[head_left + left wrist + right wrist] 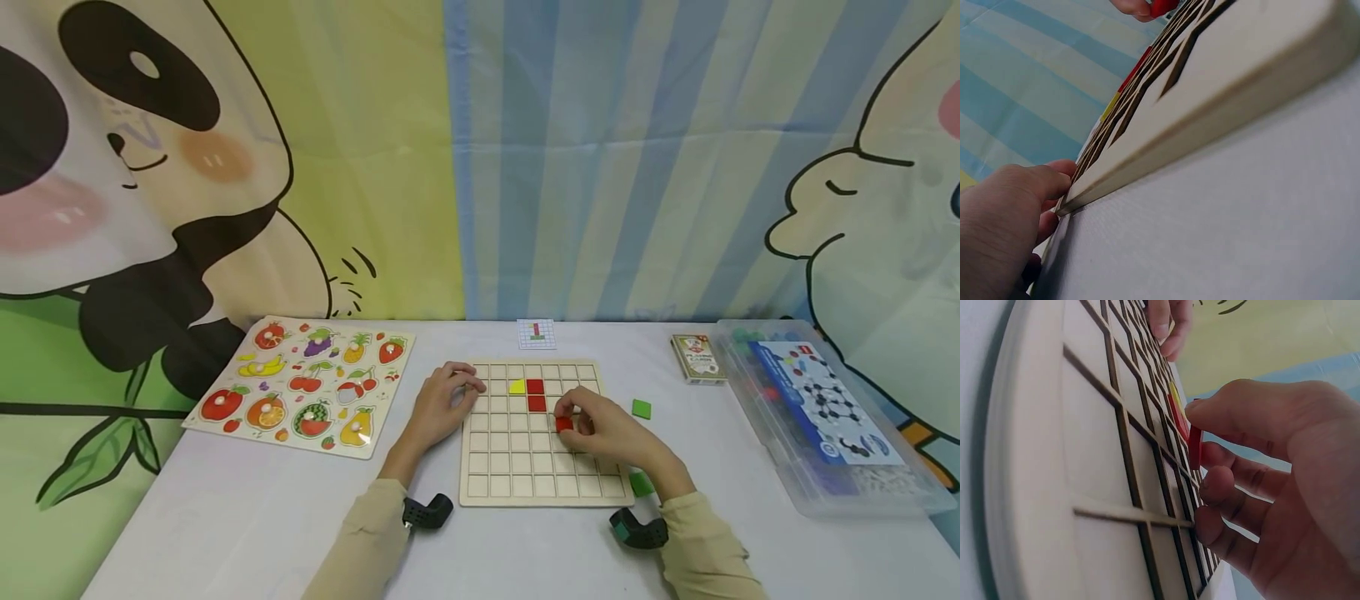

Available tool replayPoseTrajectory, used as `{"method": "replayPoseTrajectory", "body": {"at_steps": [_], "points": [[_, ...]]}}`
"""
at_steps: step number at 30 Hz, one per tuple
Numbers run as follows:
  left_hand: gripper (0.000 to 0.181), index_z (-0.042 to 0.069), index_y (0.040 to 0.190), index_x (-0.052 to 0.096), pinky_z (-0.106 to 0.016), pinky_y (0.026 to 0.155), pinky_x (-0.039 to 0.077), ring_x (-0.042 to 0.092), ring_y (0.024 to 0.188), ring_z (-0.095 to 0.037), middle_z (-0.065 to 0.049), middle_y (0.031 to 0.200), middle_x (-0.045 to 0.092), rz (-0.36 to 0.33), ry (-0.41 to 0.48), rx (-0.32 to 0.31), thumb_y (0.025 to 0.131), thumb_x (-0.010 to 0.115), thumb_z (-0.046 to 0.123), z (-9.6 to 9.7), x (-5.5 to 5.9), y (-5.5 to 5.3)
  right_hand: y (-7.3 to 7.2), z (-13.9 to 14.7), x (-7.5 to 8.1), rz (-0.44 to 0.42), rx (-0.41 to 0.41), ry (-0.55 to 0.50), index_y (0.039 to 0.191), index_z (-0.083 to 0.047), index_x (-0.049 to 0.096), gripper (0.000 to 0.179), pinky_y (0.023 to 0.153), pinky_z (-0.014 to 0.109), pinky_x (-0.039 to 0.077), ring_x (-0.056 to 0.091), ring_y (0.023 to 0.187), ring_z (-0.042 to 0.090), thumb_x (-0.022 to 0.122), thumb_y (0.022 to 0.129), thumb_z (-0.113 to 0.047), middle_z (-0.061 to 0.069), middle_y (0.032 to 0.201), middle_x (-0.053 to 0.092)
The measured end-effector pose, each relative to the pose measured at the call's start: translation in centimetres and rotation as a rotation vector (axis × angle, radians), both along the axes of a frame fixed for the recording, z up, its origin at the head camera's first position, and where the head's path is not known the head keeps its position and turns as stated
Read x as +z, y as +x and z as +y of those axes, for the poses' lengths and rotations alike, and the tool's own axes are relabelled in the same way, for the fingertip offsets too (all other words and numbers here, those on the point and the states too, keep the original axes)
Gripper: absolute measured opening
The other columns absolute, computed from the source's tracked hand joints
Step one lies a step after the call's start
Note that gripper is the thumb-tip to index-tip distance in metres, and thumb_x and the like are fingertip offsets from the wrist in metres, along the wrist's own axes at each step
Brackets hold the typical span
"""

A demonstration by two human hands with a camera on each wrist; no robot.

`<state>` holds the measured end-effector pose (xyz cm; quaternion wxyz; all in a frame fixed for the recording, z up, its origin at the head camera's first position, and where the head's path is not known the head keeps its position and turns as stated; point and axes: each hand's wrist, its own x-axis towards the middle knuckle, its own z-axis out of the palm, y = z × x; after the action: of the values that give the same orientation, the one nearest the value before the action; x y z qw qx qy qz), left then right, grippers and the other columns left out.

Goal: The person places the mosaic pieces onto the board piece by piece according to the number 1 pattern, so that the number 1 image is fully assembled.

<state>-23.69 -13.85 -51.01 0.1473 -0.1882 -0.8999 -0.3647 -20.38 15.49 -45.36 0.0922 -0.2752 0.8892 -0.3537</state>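
A pale wooden grid board (pixel 510 485) lies flat on the table. My left hand (pixel 441 406) is at its upper left edge, with bent fingers (pixel 1054 184) holding the rim. Over the right half of the board, my right hand (pixel 603 429) pinches a red square tile (pixel 1195 447) between thumb and index finger. The tile is tilted on edge in the right wrist view, close to the grid surface. Two red tiles (pixel 536 395) sit one above the other in the grid. A yellow tile (pixel 517 387) with a cut corner lies left of the upper one.
Behind the board lies a small pattern card (pixel 536 334). One green tile (pixel 641 408) is right of the board; another (pixel 641 483) is partly under my right wrist. A fruit puzzle (pixel 300 387) lies left; a card box (pixel 698 359) and plastic case (pixel 817 417) are right.
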Motion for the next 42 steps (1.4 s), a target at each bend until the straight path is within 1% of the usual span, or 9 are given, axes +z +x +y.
{"method": "replayPoseTrajectory", "body": {"at_steps": [6, 11, 16, 22, 29, 33, 36, 38, 42], "points": [[0.010, 0.024, 0.089, 0.070, -0.048, 0.089, 0.040, 0.055, 0.108, -0.023, 0.001, 0.116, 0.059, 0.004, -0.002, 0.004, 0.087, 0.064, 0.015, 0.0, -0.3, 0.0, -0.2, -0.9, -0.1, 0.043, 0.022, 0.003, 0.103, -0.015, 0.057, 0.021, 0.059, 0.021, 0.039, 0.046, 0.067, 0.010, 0.067, 0.085, -0.015, 0.001, 0.091, 0.054], [0.011, 0.024, 0.089, 0.070, -0.048, 0.090, 0.040, 0.055, 0.109, -0.023, 0.001, 0.116, 0.059, -0.002, -0.003, 0.004, 0.087, 0.064, 0.015, 0.1, -0.2, 0.0, -0.4, -1.9, -0.2, 0.070, 0.039, 0.005, 0.101, -0.015, 0.058, 0.018, 0.059, 0.020, 0.039, 0.046, 0.065, 0.010, 0.067, 0.086, -0.016, 0.000, 0.093, 0.054], [0.011, 0.023, 0.090, 0.070, -0.048, 0.091, 0.039, 0.054, 0.109, -0.023, 0.000, 0.117, 0.059, -0.012, -0.005, 0.002, 0.088, 0.063, 0.015, 0.2, -0.1, 0.0, -0.5, -2.6, -0.4, 0.114, 0.059, 0.025, 0.099, -0.016, 0.060, 0.014, 0.060, 0.020, 0.040, 0.048, 0.067, 0.013, 0.066, 0.086, -0.015, 0.000, 0.094, 0.054], [0.010, 0.023, 0.090, 0.070, -0.047, 0.090, 0.040, 0.054, 0.109, -0.023, 0.001, 0.117, 0.059, -0.002, -0.012, 0.004, 0.088, 0.064, 0.015, 0.1, -0.1, 0.0, -0.5, -3.1, -0.5, 0.148, 0.043, 0.058, 0.098, -0.018, 0.061, 0.014, 0.060, 0.019, 0.040, 0.048, 0.067, 0.010, 0.068, 0.086, -0.016, -0.002, 0.093, 0.054], [0.011, 0.024, 0.090, 0.070, -0.047, 0.089, 0.039, 0.054, 0.109, -0.022, 0.002, 0.117, 0.059, 0.016, -0.009, 0.006, 0.087, 0.064, 0.015, 0.0, -0.2, -0.2, -0.4, -3.3, -0.2, 0.151, 0.026, 0.075, 0.097, -0.018, 0.063, 0.013, 0.060, 0.020, 0.039, 0.046, 0.066, 0.008, 0.068, 0.086, -0.019, -0.002, 0.093, 0.054], [0.011, 0.025, 0.090, 0.070, -0.046, 0.090, 0.039, 0.053, 0.109, -0.022, 0.002, 0.117, 0.059, 0.003, -0.018, 0.004, 0.088, 0.064, 0.016, 0.0, -0.2, -0.2, -0.4, -2.9, -0.2, 0.101, 0.022, 0.050, 0.098, -0.019, 0.063, 0.010, 0.063, 0.021, 0.040, 0.047, 0.069, 0.010, 0.065, 0.088, -0.020, -0.004, 0.095, 0.054], [0.010, 0.026, 0.090, 0.069, -0.045, 0.090, 0.039, 0.051, 0.109, -0.021, 0.002, 0.116, 0.059, 0.000, -0.032, -0.010, 0.087, 0.066, 0.017, 0.0, 0.0, 0.0, -0.4, -2.0, -0.3, 0.059, -0.002, 0.011, 0.099, -0.019, 0.063, 0.009, 0.065, 0.022, 0.043, 0.049, 0.071, 0.010, 0.062, 0.091, -0.021, -0.006, 0.096, 0.055], [0.009, 0.026, 0.090, 0.070, -0.045, 0.090, 0.039, 0.050, 0.109, -0.021, 0.003, 0.115, 0.059, 0.014, -0.040, -0.033, 0.085, 0.068, 0.019, 0.1, 0.1, 0.1, -0.5, -1.1, -0.3, 0.049, -0.018, -0.012, 0.100, -0.019, 0.062, 0.009, 0.064, 0.022, 0.044, 0.050, 0.070, 0.009, 0.060, 0.093, -0.023, -0.007, 0.096, 0.056], [0.010, 0.028, 0.094, 0.070, -0.044, 0.088, 0.037, 0.049, 0.112, -0.020, 0.003, 0.118, 0.059, 0.038, -0.090, -0.108, 0.084, 0.070, 0.027, 0.1, 0.3, 0.4, -0.9, 1.2, -0.1, 0.069, -0.055, -0.049, 0.104, -0.014, 0.062, 0.013, 0.061, 0.023, 0.045, 0.052, 0.071, 0.009, 0.059, 0.093, -0.021, -0.002, 0.099, 0.060]]}}
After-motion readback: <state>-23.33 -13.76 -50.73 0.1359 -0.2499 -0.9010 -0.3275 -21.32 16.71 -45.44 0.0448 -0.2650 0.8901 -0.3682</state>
